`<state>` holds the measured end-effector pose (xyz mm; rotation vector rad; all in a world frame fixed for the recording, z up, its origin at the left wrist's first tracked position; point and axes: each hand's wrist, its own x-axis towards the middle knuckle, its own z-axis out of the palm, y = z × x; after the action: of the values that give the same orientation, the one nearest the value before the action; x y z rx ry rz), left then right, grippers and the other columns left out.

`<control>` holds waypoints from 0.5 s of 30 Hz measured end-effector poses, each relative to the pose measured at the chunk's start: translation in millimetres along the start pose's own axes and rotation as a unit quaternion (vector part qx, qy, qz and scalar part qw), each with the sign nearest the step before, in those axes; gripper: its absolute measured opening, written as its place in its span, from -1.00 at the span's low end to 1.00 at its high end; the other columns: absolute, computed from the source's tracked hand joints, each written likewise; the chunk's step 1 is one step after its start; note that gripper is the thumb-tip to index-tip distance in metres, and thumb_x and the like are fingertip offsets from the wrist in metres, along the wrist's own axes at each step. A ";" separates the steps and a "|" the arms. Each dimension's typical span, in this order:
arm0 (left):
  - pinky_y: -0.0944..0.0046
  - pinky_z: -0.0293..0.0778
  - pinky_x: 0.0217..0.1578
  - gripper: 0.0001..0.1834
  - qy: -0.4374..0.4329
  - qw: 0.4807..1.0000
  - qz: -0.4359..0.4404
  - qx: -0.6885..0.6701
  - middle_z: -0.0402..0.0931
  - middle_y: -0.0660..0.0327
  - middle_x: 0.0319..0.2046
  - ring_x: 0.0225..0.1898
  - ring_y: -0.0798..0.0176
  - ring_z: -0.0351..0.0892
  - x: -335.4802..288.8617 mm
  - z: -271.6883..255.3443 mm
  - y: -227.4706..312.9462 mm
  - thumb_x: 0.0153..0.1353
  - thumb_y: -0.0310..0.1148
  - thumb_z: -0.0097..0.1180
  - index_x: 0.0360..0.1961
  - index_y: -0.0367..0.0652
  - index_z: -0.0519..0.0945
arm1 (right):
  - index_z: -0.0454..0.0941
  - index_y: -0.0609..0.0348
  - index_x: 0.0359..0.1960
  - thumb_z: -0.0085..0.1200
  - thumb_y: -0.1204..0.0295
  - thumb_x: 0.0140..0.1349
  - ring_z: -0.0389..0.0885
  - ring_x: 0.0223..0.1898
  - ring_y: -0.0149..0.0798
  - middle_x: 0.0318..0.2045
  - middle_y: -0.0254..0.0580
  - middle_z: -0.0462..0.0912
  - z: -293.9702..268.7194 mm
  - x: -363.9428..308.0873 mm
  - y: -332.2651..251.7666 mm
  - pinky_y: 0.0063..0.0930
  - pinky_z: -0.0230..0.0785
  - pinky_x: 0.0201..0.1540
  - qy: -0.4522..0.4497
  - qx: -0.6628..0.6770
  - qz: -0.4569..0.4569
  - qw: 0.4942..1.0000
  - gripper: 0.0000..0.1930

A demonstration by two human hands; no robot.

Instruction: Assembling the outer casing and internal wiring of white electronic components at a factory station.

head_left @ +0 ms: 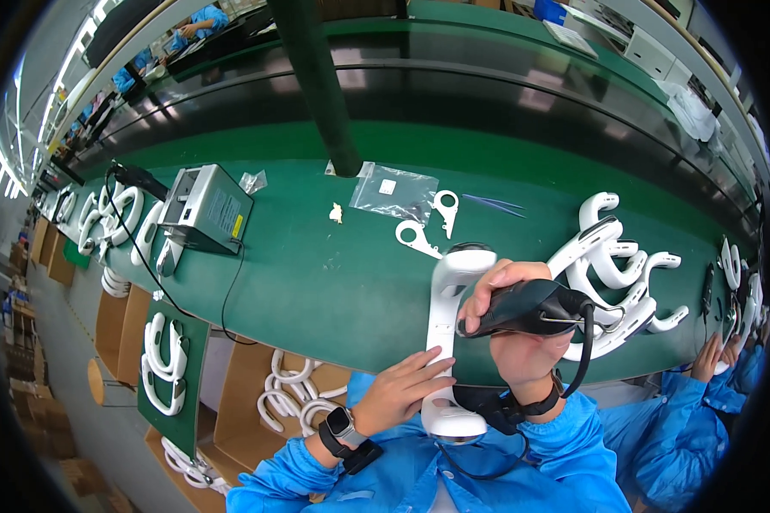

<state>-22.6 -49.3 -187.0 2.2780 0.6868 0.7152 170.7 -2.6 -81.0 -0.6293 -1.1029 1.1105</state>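
Note:
A white curved plastic housing (441, 329) lies lengthwise in front of me, thick and rounded at both ends, its near end over the table edge. My left hand (400, 389) holds it near that end, fingers laid across its narrow middle; the thumb is hidden. In my right hand (522, 355) is a black corded electric screwdriver (526, 308), gripped around its body with a metal hanger loop at its back. The screwdriver's front end is by the housing's right side; its bit cannot be made out.
Several white curved parts (612, 333) are heaped at the right. Two white ring-shaped pieces (447, 214), blue tweezers (494, 205) and a clear plastic bag (393, 193) lie farther back. A grey box-shaped device (204, 209) stands left. A co-worker's hands (714, 355) are at far right.

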 end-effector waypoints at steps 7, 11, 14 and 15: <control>0.01 0.38 0.26 -0.46 -0.012 1.000 -0.013 -0.005 0.45 0.23 0.25 0.35 -0.02 0.32 -0.5 -2.6 -3.6 -0.08 -0.46 0.35 0.03 0.00 0.61 | 0.34 0.26 -0.06 -0.19 -0.41 0.21 0.51 -0.50 -0.26 -0.38 -0.07 0.45 -1.7 -3.7 19.0 -0.31 0.46 -0.39 -0.006 0.003 -0.043 0.999 -0.18; 0.02 0.40 0.24 -0.47 0.005 1.000 -0.005 -0.018 0.46 0.21 0.24 0.34 -0.02 0.33 -0.6 -1.3 -3.7 -0.06 -0.49 0.33 0.03 0.00 0.60 | 0.33 0.25 -0.07 -0.25 -0.39 0.24 0.49 -0.53 -0.27 -0.38 -0.07 0.45 -1.8 -4.4 24.9 -0.32 0.46 -0.41 0.020 0.000 -0.039 0.999 -0.20; 0.03 0.41 0.23 -0.48 0.011 1.000 -0.002 -0.022 0.46 0.20 0.24 0.34 -0.02 0.34 -1.0 -2.1 -3.3 -0.05 -0.52 0.30 0.03 -0.01 0.60 | 0.33 0.25 -0.08 -0.27 -0.39 0.25 0.49 -0.54 -0.27 -0.37 -0.07 0.45 -1.7 -4.0 28.1 -0.32 0.46 -0.42 0.019 -0.011 -0.051 0.998 -0.21; 0.03 0.41 0.23 -0.48 0.012 1.000 -0.001 -0.025 0.46 0.20 0.24 0.34 -0.02 0.34 -1.4 -2.1 -3.4 -0.04 -0.54 0.29 0.03 -0.01 0.59 | 0.33 0.24 -0.08 -0.27 -0.38 0.25 0.49 -0.54 -0.27 -0.37 -0.08 0.45 -1.8 -4.1 29.0 -0.33 0.46 -0.42 0.017 -0.014 -0.053 0.998 -0.21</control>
<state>-25.9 -47.1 -188.4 2.2253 0.6748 0.7527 161.2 4.2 -107.8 -0.6024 -1.1118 0.9928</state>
